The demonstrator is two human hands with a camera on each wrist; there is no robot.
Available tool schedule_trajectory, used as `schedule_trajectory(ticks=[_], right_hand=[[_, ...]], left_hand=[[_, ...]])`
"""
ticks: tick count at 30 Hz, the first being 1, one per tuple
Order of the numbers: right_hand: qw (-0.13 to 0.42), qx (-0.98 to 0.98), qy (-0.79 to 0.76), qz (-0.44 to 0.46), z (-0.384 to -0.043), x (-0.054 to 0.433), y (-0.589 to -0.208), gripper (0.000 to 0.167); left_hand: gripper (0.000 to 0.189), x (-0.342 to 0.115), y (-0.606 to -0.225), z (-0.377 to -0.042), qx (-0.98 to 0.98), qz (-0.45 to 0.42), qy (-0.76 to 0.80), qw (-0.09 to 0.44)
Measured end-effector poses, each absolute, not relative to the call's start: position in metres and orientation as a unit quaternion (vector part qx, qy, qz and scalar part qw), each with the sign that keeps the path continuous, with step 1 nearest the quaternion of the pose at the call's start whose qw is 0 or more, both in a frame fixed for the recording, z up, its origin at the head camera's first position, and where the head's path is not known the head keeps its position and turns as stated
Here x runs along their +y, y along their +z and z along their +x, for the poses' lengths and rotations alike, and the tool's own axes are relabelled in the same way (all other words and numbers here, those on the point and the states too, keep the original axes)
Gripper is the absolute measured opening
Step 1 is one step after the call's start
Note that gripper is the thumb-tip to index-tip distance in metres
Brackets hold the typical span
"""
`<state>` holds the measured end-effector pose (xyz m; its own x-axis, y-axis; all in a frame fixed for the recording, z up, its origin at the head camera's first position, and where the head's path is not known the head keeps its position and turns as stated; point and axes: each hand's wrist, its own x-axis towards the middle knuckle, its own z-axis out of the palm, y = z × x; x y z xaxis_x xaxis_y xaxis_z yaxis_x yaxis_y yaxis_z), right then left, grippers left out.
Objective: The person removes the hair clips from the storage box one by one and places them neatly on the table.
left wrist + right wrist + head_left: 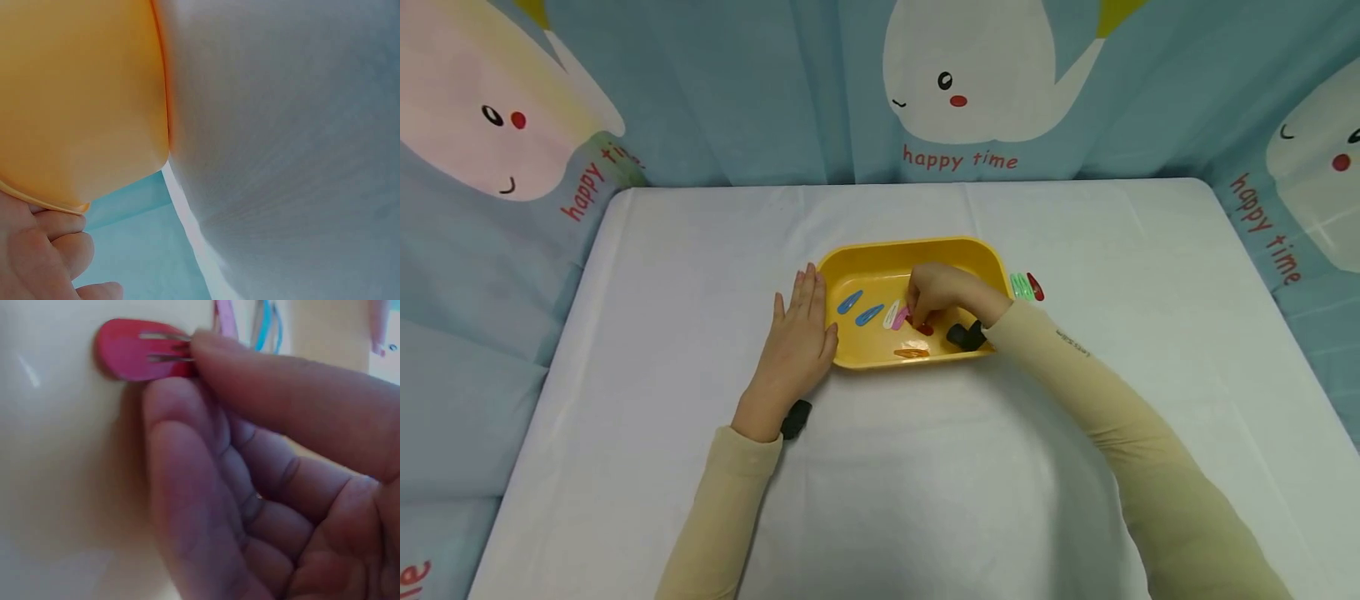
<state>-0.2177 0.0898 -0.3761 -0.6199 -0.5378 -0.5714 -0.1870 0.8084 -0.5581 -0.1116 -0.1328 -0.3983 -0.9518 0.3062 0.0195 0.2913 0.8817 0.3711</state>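
My right hand (942,292) reaches over the yellow tray (902,260) and pinches a red snap hair clip (128,351) between thumb and finger, close over the tray floor. In the right wrist view its rounded end points away from the fingertips and its metal prongs show. My left hand (797,340) lies along the tray's left side, fingers straight, touching the rim. Beside the pinched clip are a pink clip (900,318) and a white clip (891,314). Further left in the tray lie two blue clips (869,314), and an orange clip (912,353) lies near the front wall.
Outside the tray's right end, green clips (1022,286) and another red clip (1036,287) lie on the white-covered table (700,250). A black wrist camera (967,337) sits under the right wrist, over the tray. A blue printed curtain (760,100) hangs round the table.
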Motion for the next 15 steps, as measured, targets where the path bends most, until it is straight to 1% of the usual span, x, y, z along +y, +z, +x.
schedule_trajectory(ticks=[9, 15], right_hand=[[0.417, 0.844, -0.271, -0.2, -0.219, 0.098, -0.377, 0.007], [0.434, 0.835, -0.288, -0.18, -0.22, 0.104, -0.375, 0.008]], left_hand=[[0.065, -0.133, -0.399, -0.111, 0.97, 0.15, 0.192, 0.026], [0.065, -0.133, -0.397, -0.111, 0.97, 0.151, 0.189, 0.022]])
